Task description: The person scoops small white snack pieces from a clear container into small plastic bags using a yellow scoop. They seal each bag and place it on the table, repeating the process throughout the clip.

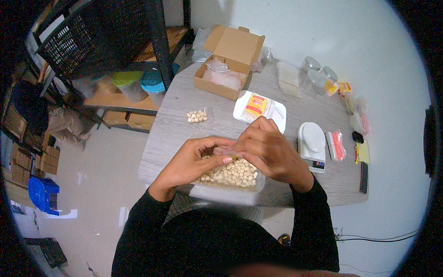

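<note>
Between my left hand (193, 162) and my right hand (268, 152) is a small clear plastic bag (226, 150), pinched by the fingers of both. My fingers hide much of it, so I cannot tell what it holds. Directly below, a clear plastic container (260, 188) holds many pale, round, nut-like pieces (235, 175). A filled clear bag (198, 116) of similar pieces lies beyond my left hand. Just past my right hand, a white tray (281, 119) carries a packet with a yellow and red label (256, 105), which bears writing.
An open cardboard box (216, 86) of plastic bags stands at the back. To the right are a white kitchen scale (311, 138), a stack of zip bags (335, 145) and lidded jars (313, 81). A person (29, 114) sits far left, near shelving (121, 100).
</note>
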### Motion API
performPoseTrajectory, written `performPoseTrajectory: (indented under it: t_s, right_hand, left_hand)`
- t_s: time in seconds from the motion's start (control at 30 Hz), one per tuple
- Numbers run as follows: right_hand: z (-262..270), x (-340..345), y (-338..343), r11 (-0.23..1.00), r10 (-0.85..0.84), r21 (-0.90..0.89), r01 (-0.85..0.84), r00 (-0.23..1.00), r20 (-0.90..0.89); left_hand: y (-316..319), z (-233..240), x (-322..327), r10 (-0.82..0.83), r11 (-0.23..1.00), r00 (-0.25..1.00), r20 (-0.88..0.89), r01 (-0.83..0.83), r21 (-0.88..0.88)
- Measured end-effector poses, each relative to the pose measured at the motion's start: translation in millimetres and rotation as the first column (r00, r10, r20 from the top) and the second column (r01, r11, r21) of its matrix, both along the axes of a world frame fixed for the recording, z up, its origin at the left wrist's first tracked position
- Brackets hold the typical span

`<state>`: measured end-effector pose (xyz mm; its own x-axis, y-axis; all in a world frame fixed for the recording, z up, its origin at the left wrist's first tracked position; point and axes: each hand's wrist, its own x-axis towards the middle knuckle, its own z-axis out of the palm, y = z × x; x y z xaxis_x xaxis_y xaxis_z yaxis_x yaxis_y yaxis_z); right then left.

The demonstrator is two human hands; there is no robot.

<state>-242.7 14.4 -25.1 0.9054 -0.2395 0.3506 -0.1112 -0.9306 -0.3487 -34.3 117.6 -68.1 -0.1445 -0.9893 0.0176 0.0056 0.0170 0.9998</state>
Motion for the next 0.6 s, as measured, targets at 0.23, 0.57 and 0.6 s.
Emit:
performPoseTrajectory:
  t_s: [0.23,0.57,0.6]
  right_hand:
    - [-1.1,0.6,0.9,1.000,-0.011,-0.025,0.009,0.997,-0.070]
    - [3.4,1.1,4.5,0.998,0.041,0.053,-0.041,0.999,0.005]
    - [4.0,1.4,6.0,0.997,0.026,0.073,-0.026,1.000,0.001]
  left_hand:
    - [0.4,-0.2,-3.1,0.017,0.999,0.994,0.111,-0.011,-0.051]
    - [-2.9,-5.1,3.0,-0.051,0.998,0.992,-0.118,0.054,0.024]
    - [-3.5,-5.9,2.5,-0.040,0.999,0.990,-0.133,0.042,0.015]
